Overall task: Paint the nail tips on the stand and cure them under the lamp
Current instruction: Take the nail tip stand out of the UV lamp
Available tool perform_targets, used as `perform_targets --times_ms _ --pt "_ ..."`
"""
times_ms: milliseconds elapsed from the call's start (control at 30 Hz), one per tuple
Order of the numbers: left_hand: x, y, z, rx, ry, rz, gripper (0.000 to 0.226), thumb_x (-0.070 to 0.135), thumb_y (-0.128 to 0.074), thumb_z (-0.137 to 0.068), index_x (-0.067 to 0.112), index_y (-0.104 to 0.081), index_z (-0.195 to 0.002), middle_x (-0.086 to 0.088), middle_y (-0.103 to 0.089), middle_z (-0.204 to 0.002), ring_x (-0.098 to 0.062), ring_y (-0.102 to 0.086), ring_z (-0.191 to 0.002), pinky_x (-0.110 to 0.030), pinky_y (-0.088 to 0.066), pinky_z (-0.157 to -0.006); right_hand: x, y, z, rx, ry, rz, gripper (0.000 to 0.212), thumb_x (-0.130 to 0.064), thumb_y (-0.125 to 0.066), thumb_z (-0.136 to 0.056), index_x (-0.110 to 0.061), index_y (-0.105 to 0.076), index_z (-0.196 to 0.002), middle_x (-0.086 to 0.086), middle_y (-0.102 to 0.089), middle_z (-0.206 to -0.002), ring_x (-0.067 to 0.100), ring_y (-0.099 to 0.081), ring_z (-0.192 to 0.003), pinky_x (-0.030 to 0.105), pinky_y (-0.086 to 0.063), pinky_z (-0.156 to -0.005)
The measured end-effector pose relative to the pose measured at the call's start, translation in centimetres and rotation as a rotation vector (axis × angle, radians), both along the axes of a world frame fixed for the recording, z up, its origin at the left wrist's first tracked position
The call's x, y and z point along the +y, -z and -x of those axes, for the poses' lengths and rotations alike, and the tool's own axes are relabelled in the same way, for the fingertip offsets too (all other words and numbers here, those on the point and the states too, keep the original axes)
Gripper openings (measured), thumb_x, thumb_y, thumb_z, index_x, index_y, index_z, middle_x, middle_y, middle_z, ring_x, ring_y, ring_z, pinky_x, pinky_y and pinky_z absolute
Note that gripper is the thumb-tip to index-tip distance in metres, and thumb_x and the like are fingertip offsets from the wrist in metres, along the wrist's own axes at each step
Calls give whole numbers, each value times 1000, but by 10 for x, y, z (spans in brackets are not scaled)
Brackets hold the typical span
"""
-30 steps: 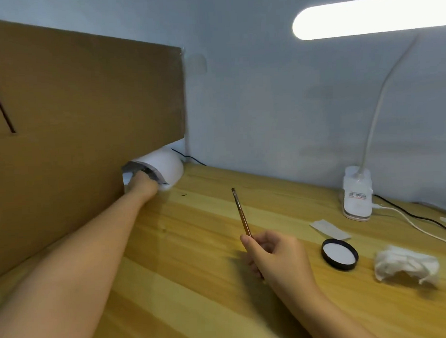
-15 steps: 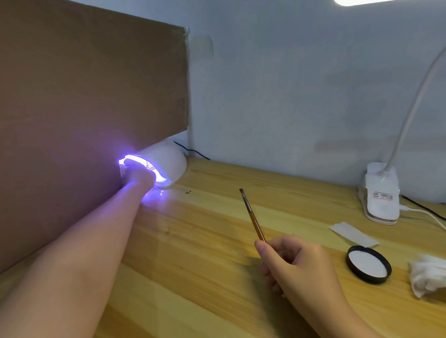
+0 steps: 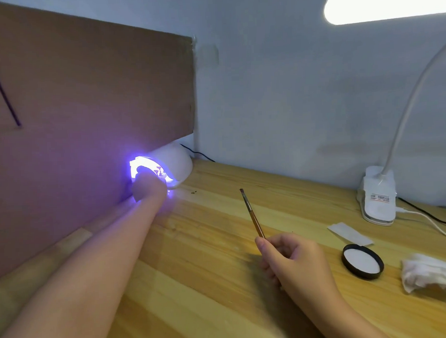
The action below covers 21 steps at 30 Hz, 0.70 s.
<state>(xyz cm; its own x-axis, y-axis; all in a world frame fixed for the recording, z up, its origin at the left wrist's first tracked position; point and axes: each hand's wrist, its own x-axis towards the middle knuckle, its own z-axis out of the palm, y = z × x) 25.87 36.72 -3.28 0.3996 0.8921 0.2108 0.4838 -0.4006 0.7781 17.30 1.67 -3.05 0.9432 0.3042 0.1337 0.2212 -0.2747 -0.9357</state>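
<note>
A: In the head view, where is the left hand (image 3: 148,188)?

B: At centre left of the frame, reaching into the mouth of the white curing lamp (image 3: 167,165), which glows violet. The fingers are inside the opening, so I cannot tell whether they are straight or curled round anything.

A: And the nail tips on their stand?

B: Not clearly shown. Something small and dark sits inside the lit opening just past the hand, but it is too washed out by the glow to name. My guess is the hand keeps the stand under the light while it cures.

A: The right hand (image 3: 293,261)?

B: Lower centre right, resting on the surface (image 3: 221,282), fingers curled round the brush (image 3: 252,214), pinching its handle. The bristles point up and away from the wood, probably so wet polish touches nothing while the cure runs.

A: What else lies about?

B: A pale planked wooden surface. At the right, a round black lid (image 3: 363,263) with a white inside, a white strip (image 3: 349,234) just behind it, and crumpled tissue (image 3: 430,275) near the edge. A clip-on desk lamp (image 3: 378,196) stands at the right, its lit head at the upper right. A brown cardboard sheet (image 3: 88,110) fills the upper left, touching the curing lamp; a grey wall runs behind.
</note>
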Motion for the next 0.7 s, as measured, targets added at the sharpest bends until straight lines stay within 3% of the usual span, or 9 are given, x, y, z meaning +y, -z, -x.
perform_targets --times_ms 167,267,367,500,700 --pt "-8 6 25 -6 28 36 55 40 -68 -88 3 -47 -123 -15 -59 -114 -30 -58 -108 -36 -42 -82 1 -2 2 10 -46 13 21 -31 -69 -84 -18 -68 -69 7 -67 -59 12 -55 -46 44 -54 -59" --pt "-8 1 49 -83 92 -63 42 28 -78 -80 6 -52 -106 -11 -58 -91 -29 -63 -90 -29 -40 -66 2 -8 2 36 -75 17 22 -30 -70 -84 -18 -66 -66 12 -67 -61 18 -54 -51 51 -53 -66" --pt "-14 -7 79 8 51 -106 40 32 -81 -77 9 -61 -104 -8 -63 -95 -21 -55 -76 -24 -28 -50 1 -17 0 64 -99 49 23 -31 -71 -82 -15 -66 -67 12 -65 -65 20 -54 -58 56 -51 -74" --pt "-30 -19 111 -115 -8 -22 44 25 -83 -75 8 -57 -106 -12 -65 -104 -27 -59 -87 -33 -45 -68 -5 -31 3 62 -121 164 25 -39 -71 -81 -16 -68 -72 5 -66 -70 17 -57 -63 46 -54 -75" --pt "-85 -37 146 -310 176 54 35 25 -83 -73 22 -53 -91 5 -65 -86 -11 -61 -76 -24 -39 -56 -40 -56 18 -7 -114 144 20 -35 -57 -93 -21 -68 -83 -3 -72 -77 14 -67 -76 37 -56 -76"
